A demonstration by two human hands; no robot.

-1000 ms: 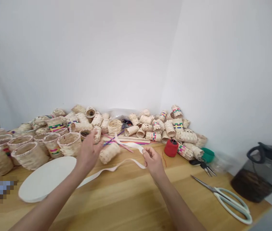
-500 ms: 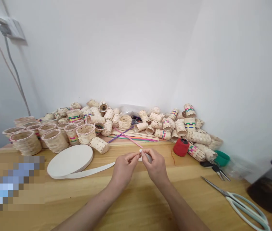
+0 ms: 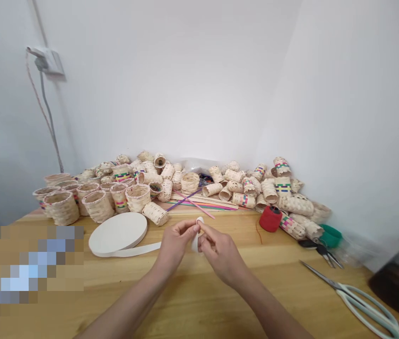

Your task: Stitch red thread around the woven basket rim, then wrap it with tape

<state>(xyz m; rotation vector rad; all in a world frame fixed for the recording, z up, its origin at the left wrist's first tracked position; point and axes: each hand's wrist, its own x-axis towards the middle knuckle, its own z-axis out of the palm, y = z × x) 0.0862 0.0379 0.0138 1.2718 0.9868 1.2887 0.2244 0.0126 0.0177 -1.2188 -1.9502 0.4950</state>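
Note:
My left hand (image 3: pixel 175 246) pinches a white ribbon (image 3: pixel 139 249) near its end, above the middle of the wooden table. At the fingertips the ribbon curls into a small loop. My right hand (image 3: pixel 219 248) meets the left one there, its fingers closed on the same ribbon, with a short piece hanging between the hands. From the left hand the ribbon runs back to a large flat white roll (image 3: pixel 118 234) lying on the table. Part of the ribbon is hidden behind my fingers.
Several small woven baskets (image 3: pixel 61 208) stand at the left, with more heaped along the wall. Coloured strips (image 3: pixel 206 204) lie behind my hands. To the right are a red thread spool (image 3: pixel 270 219), snips (image 3: pixel 326 254), scissors (image 3: pixel 358 301) and a dark jug (image 3: pixel 393 282).
The ribbon's end now forms a visible loop above my fingertips. My right hand has turned and shifted slightly left. The whole view has swung a little leftward.

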